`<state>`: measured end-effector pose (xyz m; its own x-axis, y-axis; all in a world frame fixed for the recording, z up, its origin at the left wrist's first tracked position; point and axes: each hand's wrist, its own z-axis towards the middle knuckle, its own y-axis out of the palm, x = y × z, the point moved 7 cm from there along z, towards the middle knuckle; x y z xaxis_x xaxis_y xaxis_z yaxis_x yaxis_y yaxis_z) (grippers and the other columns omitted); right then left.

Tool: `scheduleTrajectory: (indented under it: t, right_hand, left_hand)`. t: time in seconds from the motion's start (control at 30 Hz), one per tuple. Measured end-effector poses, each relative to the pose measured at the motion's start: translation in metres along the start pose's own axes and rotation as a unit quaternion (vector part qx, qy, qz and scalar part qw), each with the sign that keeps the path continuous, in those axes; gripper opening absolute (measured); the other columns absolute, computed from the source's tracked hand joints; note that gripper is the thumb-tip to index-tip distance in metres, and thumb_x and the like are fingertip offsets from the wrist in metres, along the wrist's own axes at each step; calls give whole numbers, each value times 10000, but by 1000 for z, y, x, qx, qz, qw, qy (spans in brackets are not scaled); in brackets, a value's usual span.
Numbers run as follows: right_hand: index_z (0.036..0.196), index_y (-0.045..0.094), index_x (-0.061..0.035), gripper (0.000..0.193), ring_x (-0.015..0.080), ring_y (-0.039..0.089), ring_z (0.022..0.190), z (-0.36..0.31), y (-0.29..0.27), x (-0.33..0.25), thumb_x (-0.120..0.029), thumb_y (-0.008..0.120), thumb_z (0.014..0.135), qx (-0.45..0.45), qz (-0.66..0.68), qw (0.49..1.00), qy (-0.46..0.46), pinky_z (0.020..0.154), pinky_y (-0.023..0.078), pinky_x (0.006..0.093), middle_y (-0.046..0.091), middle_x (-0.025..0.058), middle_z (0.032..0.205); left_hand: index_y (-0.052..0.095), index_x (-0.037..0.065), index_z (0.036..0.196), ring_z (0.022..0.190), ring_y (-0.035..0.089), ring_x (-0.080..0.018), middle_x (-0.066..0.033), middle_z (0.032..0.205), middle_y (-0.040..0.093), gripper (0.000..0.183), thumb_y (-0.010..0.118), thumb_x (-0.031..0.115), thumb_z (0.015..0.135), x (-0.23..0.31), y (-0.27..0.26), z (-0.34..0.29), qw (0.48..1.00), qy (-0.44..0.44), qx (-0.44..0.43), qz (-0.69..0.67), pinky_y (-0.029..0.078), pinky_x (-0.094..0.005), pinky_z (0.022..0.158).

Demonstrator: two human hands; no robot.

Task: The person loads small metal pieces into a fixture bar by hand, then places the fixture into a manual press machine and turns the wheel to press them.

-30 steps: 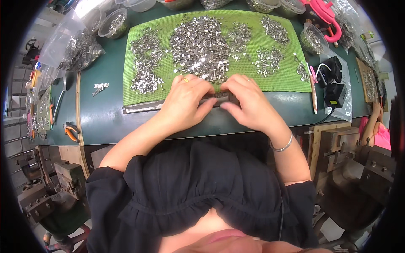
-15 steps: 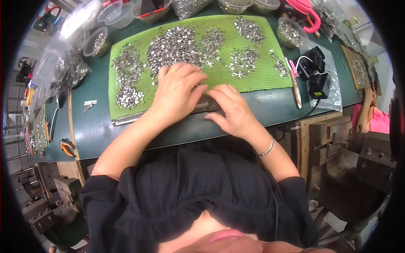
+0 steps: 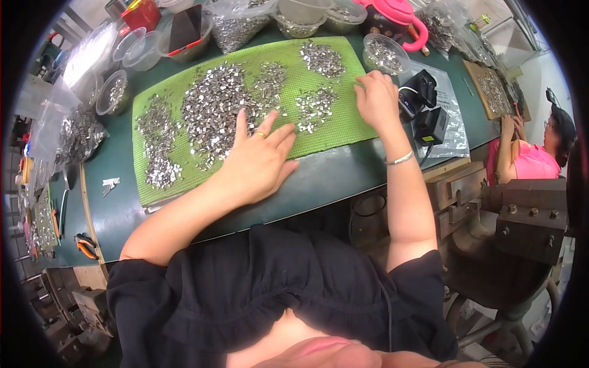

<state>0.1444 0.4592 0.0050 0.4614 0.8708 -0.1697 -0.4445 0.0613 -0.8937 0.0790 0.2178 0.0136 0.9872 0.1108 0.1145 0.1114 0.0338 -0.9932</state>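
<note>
A green textured mat [image 3: 245, 55] lies on the table, bearing several piles of small silvery metal pieces. My left hand [image 3: 261, 162] rests at the near edge of the largest pile [image 3: 215, 101], fingers spread, a ring on one of them. Toward the mat's right edge reaches my right hand [image 3: 379, 101], its thumb apart from the bent fingers; nothing shows held in it. Just beyond the right hand stands a clear tub [image 3: 385, 54] of metal pieces. Whatever lies under the right palm is hidden. Smaller piles [image 3: 314, 107] sit between my hands.
Tubs [image 3: 300, 27] and bags [image 3: 236, 27] of metal pieces line the far side, with a phone [image 3: 185, 29] atop one tub. Right of the mat are black devices [image 3: 429, 126] and a pink-lidded container [image 3: 392, 12]. Orange-handled pliers [image 3: 86, 246] lie left. A co-worker [image 3: 534, 153] sits right.
My right hand has left its place beside the left hand and moved right and away to the mat's right edge. The left hand's fingers have spread. The whole view has shifted.
</note>
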Motion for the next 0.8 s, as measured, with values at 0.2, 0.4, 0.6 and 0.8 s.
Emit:
scheduleTrajectory:
  t: [0.2, 0.4, 0.6, 0.8]
  right_hand:
    - [799, 731, -42, 138, 320, 622, 980, 9, 6, -12, -169, 681, 815, -38, -121, 991, 32, 828, 445, 491, 672, 123, 951]
    - [851, 697, -45, 90, 326, 609, 1000, 8, 10, -1, -90, 632, 808, -49, -72, 995, 40, 828, 415, 491, 665, 127, 977]
    - [839, 638, -81, 93, 300, 576, 929, -38, -19, -51, -33, 593, 774, -24, -40, 996, -72, 826, 382, 459, 601, 89, 892]
    - [806, 651, -86, 91, 269, 568, 890, -78, -23, -48, -12, 619, 765, 22, 89, 993, -73, 813, 357, 401, 564, 66, 863]
  left_hand:
    - [661, 62, 1031, 1325, 483, -344, -77, 1131, 628, 195, 646, 216, 913, -12, -14, -11, 993, -10, 60, -97, 199, -766, 1079]
    - [714, 106, 958, 1152, 560, -251, -23, 1056, 618, 97, 683, 123, 868, -40, -20, 38, 989, -29, 142, -33, 266, -697, 1087]
    - [759, 129, 886, 1173, 537, -260, -31, 1072, 613, 79, 701, 160, 843, -52, -16, 70, 996, -44, 74, 39, 278, -702, 1088]
    - [726, 107, 821, 1234, 504, -290, -76, 1110, 595, 59, 690, 151, 805, -36, -17, 83, 984, 77, 56, 149, 314, -632, 1107]
